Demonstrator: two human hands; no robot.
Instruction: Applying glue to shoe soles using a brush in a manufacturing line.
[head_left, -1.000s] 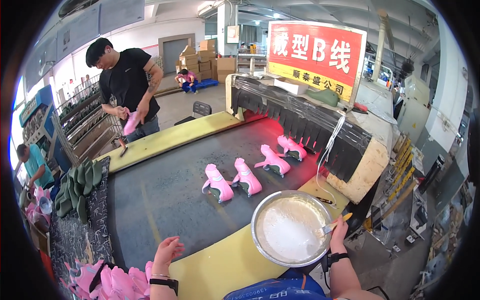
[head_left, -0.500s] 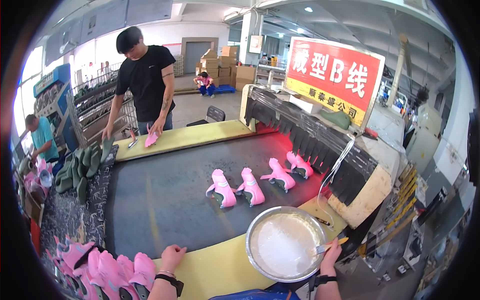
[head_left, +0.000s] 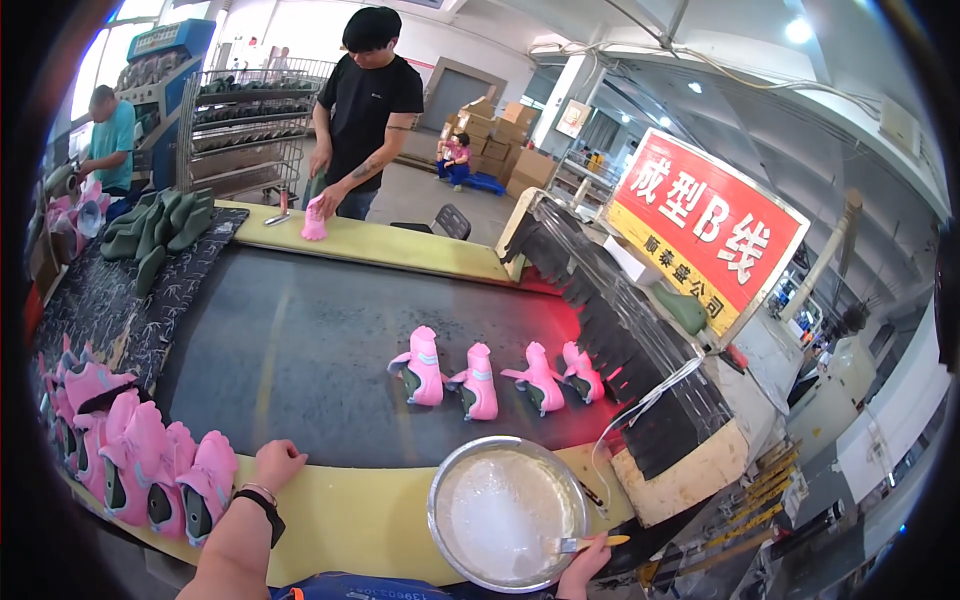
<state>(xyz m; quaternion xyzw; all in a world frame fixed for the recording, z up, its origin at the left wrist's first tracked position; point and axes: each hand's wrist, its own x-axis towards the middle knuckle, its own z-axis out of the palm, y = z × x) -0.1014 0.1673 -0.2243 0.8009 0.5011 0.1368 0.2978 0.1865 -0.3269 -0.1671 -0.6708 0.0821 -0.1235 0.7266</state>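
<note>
The right hand (head_left: 583,570) grips a yellow-handled flat brush (head_left: 570,545) crosswise, bristles leftward within the round silvery bowl (head_left: 434,512), while the curled left hand (head_left: 280,463), contents unclear, is nearer the clustered pink shoes (head_left: 213,470).

white wall (head_left: 497,50) | grey door (head_left: 460,88) | grey floor (head_left: 408,190) | black chair (head_left: 453,221) | bright window (head_left: 93,60) | lit ceiling lamp (head_left: 798,30)

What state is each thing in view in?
Round silver metal basin: upright, holding white mixture.
Yellow-handled brush: gripped, bristle end inside basin.
Bare right hand: closed on brush.
Bare left hand: fingers curled, seemingly empty.
Pink shoe uppers: four standing on dark flat belt, others clustered left.
Green foot-shaped lasts: heaped on black mat.
</note>
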